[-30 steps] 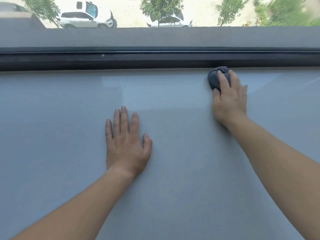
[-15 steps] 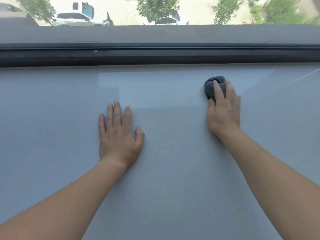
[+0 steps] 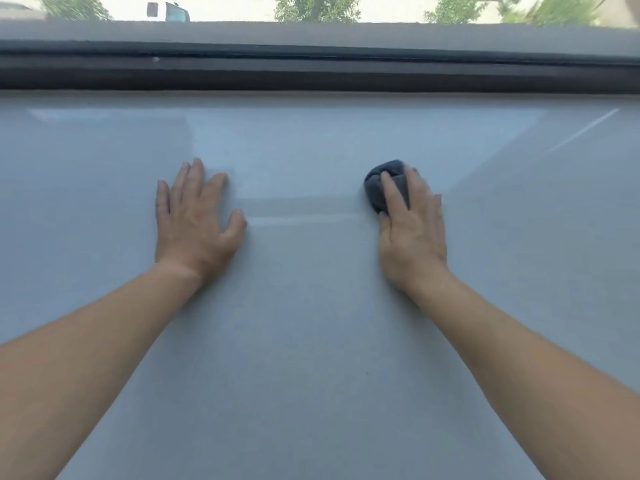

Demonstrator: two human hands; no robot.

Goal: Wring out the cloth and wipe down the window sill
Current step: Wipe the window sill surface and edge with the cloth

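Right grip (image 3: 412,233) pressing cloth (image 3: 372,191), left grip (image 3: 195,218) flat

Long dark window frame (image 3: 311,74) across the top, smooth pale grey window sill (image 3: 311,375) below it reflecting soft daylight, leafy green trees (image 3: 317,8) and a white vehicle (image 3: 168,12) outside

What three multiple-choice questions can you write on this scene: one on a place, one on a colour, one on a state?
1. Where is the cloth?
A) under the fingers of the right hand
B) in a bucket
C) on the floor

2. What colour is the cloth?
A) white
B) dark grey
C) yellow

3. How is the left hand?
A) a fist
B) flat on the sill
C) holding a bottle

Answers: A, the fingers press on it; B, it is dark against the pale sill; B, palm down, fingers straight.
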